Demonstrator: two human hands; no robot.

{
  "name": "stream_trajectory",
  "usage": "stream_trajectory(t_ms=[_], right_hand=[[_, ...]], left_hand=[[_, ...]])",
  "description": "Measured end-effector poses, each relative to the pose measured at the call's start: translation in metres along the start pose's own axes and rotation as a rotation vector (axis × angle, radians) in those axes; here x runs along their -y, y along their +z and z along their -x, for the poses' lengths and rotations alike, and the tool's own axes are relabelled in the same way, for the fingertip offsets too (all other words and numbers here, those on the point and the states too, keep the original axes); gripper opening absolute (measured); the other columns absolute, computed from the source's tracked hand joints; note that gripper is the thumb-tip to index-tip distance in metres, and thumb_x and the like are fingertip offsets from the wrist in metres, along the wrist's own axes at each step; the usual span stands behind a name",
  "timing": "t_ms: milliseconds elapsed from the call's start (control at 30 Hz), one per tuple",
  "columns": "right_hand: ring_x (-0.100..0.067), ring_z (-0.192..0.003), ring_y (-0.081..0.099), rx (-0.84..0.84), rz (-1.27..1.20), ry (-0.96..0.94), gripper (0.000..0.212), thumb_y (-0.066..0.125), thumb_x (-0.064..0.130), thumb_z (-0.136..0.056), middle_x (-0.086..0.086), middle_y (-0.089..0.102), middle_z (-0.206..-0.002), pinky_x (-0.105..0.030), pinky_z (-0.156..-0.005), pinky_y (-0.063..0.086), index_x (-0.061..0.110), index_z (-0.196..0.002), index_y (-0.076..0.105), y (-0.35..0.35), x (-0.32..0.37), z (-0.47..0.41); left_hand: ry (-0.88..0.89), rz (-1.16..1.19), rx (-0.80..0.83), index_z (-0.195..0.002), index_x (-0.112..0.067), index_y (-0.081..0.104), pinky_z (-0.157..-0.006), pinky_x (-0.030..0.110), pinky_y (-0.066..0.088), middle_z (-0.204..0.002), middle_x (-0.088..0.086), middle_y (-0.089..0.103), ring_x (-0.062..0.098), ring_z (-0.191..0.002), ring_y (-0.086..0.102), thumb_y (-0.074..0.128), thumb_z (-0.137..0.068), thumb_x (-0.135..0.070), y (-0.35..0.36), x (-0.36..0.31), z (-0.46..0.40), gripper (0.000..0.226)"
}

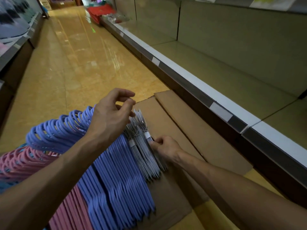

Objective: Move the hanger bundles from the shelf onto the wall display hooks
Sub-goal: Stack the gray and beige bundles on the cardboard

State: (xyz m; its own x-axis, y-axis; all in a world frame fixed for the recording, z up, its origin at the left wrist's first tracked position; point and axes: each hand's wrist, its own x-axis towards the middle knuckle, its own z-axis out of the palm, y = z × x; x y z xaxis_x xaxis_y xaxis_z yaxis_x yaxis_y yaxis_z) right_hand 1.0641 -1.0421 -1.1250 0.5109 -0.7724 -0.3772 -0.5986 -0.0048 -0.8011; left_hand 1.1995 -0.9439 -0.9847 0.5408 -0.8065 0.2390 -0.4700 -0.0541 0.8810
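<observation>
Bundles of hangers lie in a row on flattened cardboard [166,123] on the floor: pink hangers [20,165] at the left, blue hangers [116,176] in the middle, grey hangers [144,150] at the right, bound with white bands. My right hand [166,147] grips the grey bundle from its right side, fingers curled onto it. My left hand [113,113] hovers over the hook ends of the blue and grey bundles, thumb and forefinger pinched together; what they pinch I cannot make out.
A low shelf [232,77] with a white price rail [199,83] runs along the right. The yellow tiled aisle floor [74,60] stretches ahead. Another shelf unit [15,47] lines the left side, and red goods [99,10] sit far down the aisle.
</observation>
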Motion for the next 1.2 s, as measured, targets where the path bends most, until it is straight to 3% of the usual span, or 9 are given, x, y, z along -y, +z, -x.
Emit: stream_trajectory(t_ms=[100,267,400,567,667,933,1067,1133,1200], right_hand=[[-0.009,-0.082,0.058,-0.025,0.093,-0.058,0.018,0.06,0.04,-0.097,0.006,0.061,-0.087,-0.028,-0.075,0.046,0.024,-0.089,0.059,-0.018,0.002,0.009],[-0.019,-0.1,0.06,0.028,0.395,-0.175,0.024,0.057,0.037,-0.098,-0.002,0.066,-0.11,-0.037,-0.089,0.051,0.019,-0.111,0.064,-0.061,0.004,0.04],[-0.027,-0.105,0.059,0.014,0.653,-0.268,0.023,0.053,0.035,-0.099,-0.008,0.065,-0.116,-0.037,-0.088,0.05,0.018,-0.112,0.062,-0.103,-0.007,0.069],[-0.023,-0.093,0.062,-0.035,0.71,-0.265,0.02,0.05,0.031,-0.1,-0.004,0.066,-0.108,-0.045,-0.084,0.056,0.019,-0.107,0.064,-0.155,-0.022,0.101],[-0.018,-0.095,0.06,-0.129,0.702,-0.266,0.021,0.05,0.028,-0.1,-0.002,0.064,-0.112,-0.039,-0.084,0.055,0.018,-0.111,0.064,-0.189,-0.031,0.117],[-0.02,-0.096,0.061,-0.597,0.579,0.005,0.019,0.048,0.022,-0.099,-0.005,0.066,-0.111,-0.04,-0.086,0.055,0.016,-0.108,0.064,-0.307,-0.086,0.172],[-0.024,-0.081,0.062,-0.739,0.52,0.26,0.023,0.048,0.031,-0.097,-0.009,0.071,-0.099,-0.03,-0.071,0.047,0.014,-0.096,0.062,-0.355,-0.123,0.196],[-0.029,-0.089,0.066,-0.811,0.514,0.365,0.027,0.051,0.031,-0.098,-0.014,0.07,-0.107,-0.032,-0.073,0.05,0.008,-0.104,0.064,-0.37,-0.142,0.202],[-0.031,-0.106,0.066,-0.854,0.458,0.433,0.037,0.056,0.036,-0.097,-0.014,0.067,-0.119,-0.037,-0.087,0.054,0.006,-0.117,0.065,-0.38,-0.159,0.205]], left_hand=[[-0.022,0.038,0.049,-0.108,-0.027,0.065,-0.067,0.038,0.061,-0.098,-0.002,0.069,0.014,-0.076,0.072,0.055,-0.101,-0.021,0.004,-0.004,0.013,0.014],[-0.011,0.014,0.154,-0.104,-0.027,0.066,-0.07,0.045,0.06,-0.087,-0.003,0.07,0.02,-0.074,0.072,0.057,-0.099,-0.02,0.013,-0.006,0.027,0.013],[0.033,0.042,0.199,-0.101,-0.028,0.067,-0.066,0.038,0.057,-0.085,-0.003,0.071,0.021,-0.071,0.072,0.057,-0.098,-0.015,0.026,-0.018,0.029,0.017],[0.076,0.045,0.294,-0.101,-0.029,0.067,-0.065,0.04,0.057,-0.087,-0.002,0.07,0.015,-0.069,0.07,0.057,-0.098,-0.016,0.055,-0.04,0.03,0.017],[0.089,0.07,0.347,-0.103,-0.026,0.067,-0.064,0.042,0.057,-0.088,0.003,0.069,0.016,-0.07,0.07,0.057,-0.097,-0.016,0.078,-0.053,0.03,0.015],[0.179,0.068,0.482,-0.101,-0.035,0.065,-0.059,0.042,0.058,-0.087,-0.013,0.068,0.015,-0.071,0.071,0.058,-0.097,-0.021,0.146,-0.068,0.035,0.017],[0.188,0.091,0.537,-0.102,-0.038,0.065,-0.058,0.036,0.057,-0.088,-0.016,0.068,0.014,-0.073,0.071,0.058,-0.095,-0.028,0.179,-0.073,0.044,0.014],[0.173,0.097,0.564,-0.102,-0.036,0.065,-0.059,0.037,0.057,-0.089,-0.014,0.069,0.014,-0.074,0.071,0.058,-0.096,-0.022,0.195,-0.075,0.05,0.017],[0.176,0.094,0.59,-0.104,-0.033,0.065,-0.06,0.036,0.058,-0.089,-0.014,0.068,0.014,-0.074,0.071,0.058,-0.097,-0.019,0.211,-0.079,0.054,0.018]])
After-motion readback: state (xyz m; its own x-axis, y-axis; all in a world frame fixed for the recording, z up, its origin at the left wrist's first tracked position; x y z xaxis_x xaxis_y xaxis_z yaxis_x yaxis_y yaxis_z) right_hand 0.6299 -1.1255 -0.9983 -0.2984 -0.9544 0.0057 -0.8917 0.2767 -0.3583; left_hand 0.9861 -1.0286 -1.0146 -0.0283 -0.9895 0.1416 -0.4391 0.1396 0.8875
